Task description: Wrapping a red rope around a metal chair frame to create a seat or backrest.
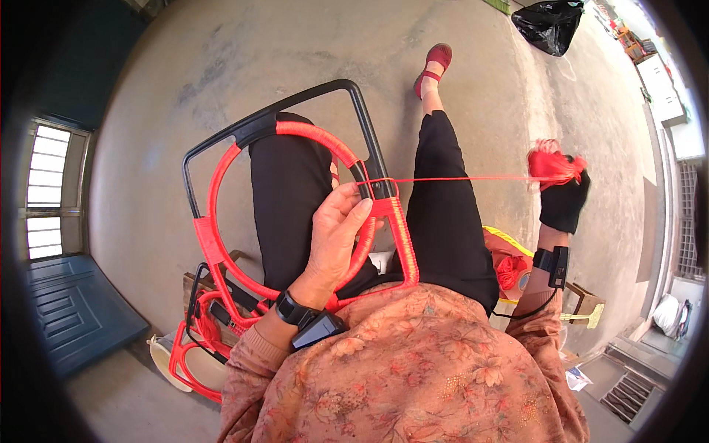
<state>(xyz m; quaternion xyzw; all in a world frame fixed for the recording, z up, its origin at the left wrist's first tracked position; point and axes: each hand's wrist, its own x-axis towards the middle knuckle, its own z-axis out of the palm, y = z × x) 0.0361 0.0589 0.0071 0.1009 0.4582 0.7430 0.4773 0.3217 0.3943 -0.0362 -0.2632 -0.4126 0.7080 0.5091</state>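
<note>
A black metal frame [360, 122] with a round ring lies tilted across my lap. Red cord [214, 184] is wrapped closely round much of the ring and the lower bars, while the upper bar is bare black. My left hand [332, 240] pinches the ring's right side, where it meets the side bar, thumb and fingers closed on it. From that joint a single red strand [473, 178] runs taut to the right. At its other end my right hand [565, 199], in a black glove, grips a loose bundle of red cord [550, 164]; its fingers are mostly covered.
More red-wrapped frames [193, 358] lie at lower left beside a pale tub [164, 362]. A red bag with yellow trim [509, 238] holds red cord by my right thigh. A black plastic bag [548, 28] sits on the concrete floor at far right. A blue panel [77, 310] stands left.
</note>
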